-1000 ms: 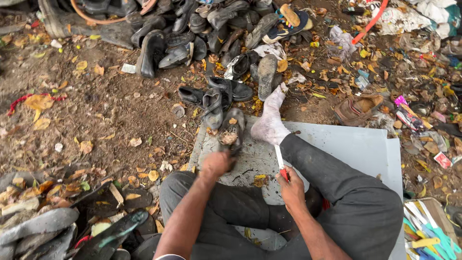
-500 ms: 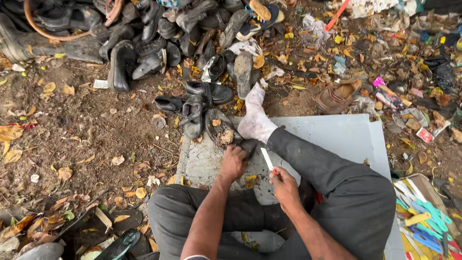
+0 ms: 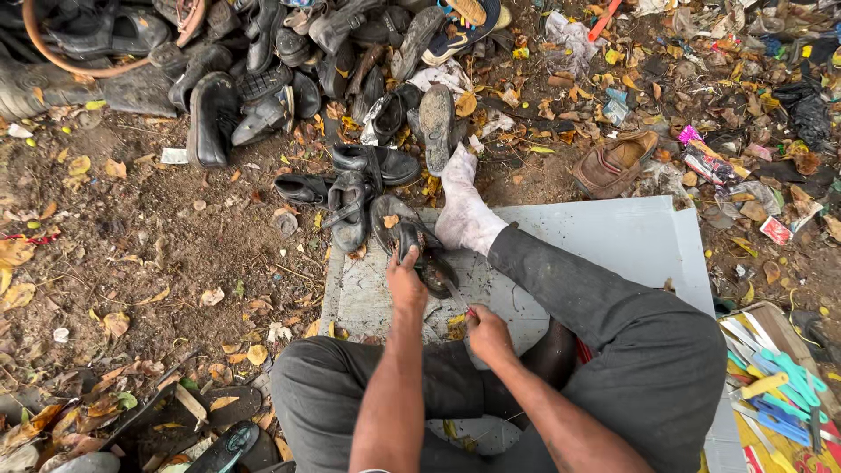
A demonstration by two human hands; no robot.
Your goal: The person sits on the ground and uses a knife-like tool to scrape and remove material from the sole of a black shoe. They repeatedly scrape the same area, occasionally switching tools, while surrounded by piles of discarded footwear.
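I sit on the ground with one leg stretched out, its foot in a dirty white sock (image 3: 462,210). My left hand (image 3: 406,282) presses down on a worn black shoe (image 3: 412,243) lying on a pale grey board (image 3: 613,241). My right hand (image 3: 487,335) grips a small knife (image 3: 457,298) with a red handle, its blade pointing at the shoe's near edge beside my left hand.
A heap of old black shoes (image 3: 263,70) lies on the dirt ahead. A brown shoe (image 3: 613,164) and scattered litter sit at the right. Coloured tools fill a box (image 3: 775,394) at the lower right. Dry leaves cover the soil on the left.
My left hand has settled on the black shoe, and my right hand has brought the knife forward to the shoe. The camera has tilted down and closer.
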